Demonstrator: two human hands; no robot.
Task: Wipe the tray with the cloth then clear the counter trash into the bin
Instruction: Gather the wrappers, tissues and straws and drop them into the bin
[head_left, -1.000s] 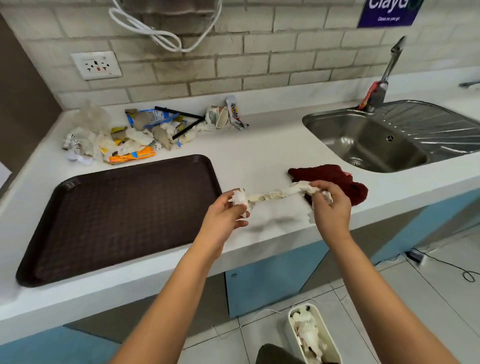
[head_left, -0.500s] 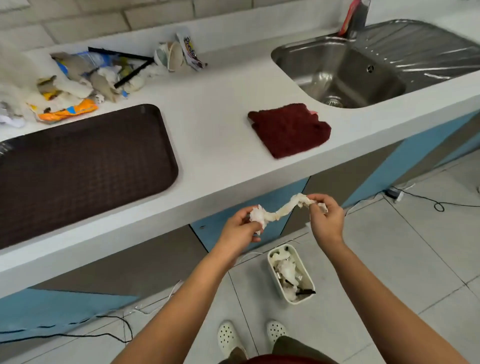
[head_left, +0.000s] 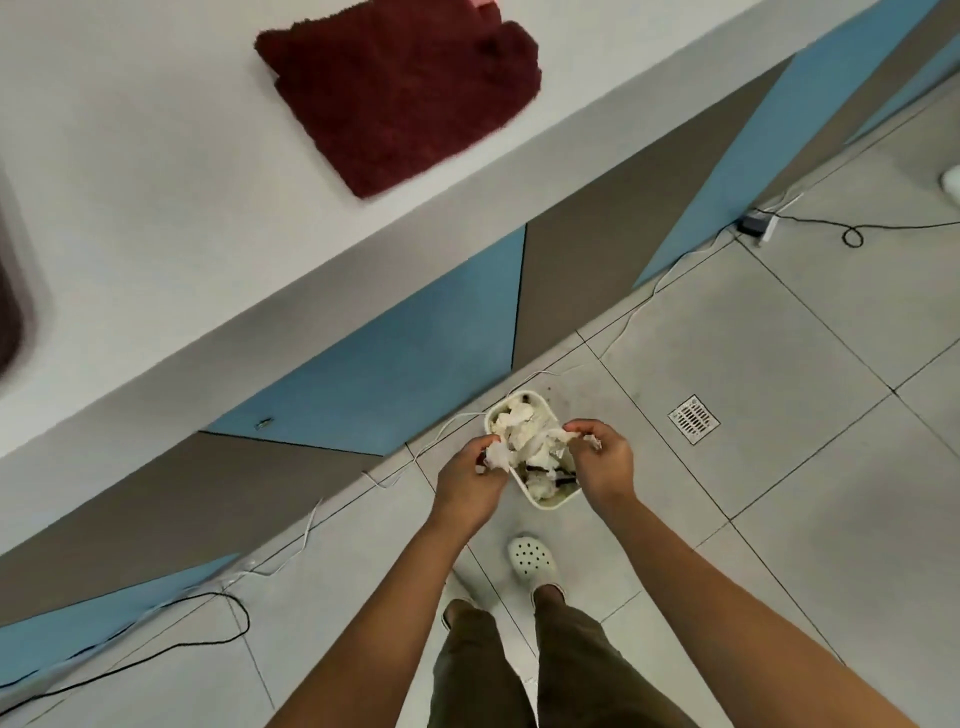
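The bin (head_left: 551, 503), a small white tub with rounded corners, stands on the floor tiles (head_left: 810, 467) close to the base of the counter front (head_left: 405, 374). It is nearly full of crumpled white paper, with a few dark scraps showing among it toward the near right corner. Its long axis runs from far left to near right.

Directly over the bin, both hands hold one twisted tissue (head_left: 524, 447). The left hand (head_left: 470, 480) has its fingers curled round the bunched left end; the right hand (head_left: 605, 462) pinches the right end between thumb and fingertips, the other fingers curled in. The tissue stretches between them, running roughly left to right with the right end slightly farther off, and its middle sags toward the heap in the bin. Whether it touches that heap cannot be told, white against white.

Up on the counter (head_left: 156, 208), well apart from the hands, the dark red cloth (head_left: 405, 93) lies flat, near the counter's front edge. A sliver of the brown tray (head_left: 9, 312) shows at the left border, blurred.

On the floor, a drain grate (head_left: 693, 419) sits right of the bin, thin cables (head_left: 623, 322) trail along the counter base, and a white clog (head_left: 531, 561) is just this side of the bin.
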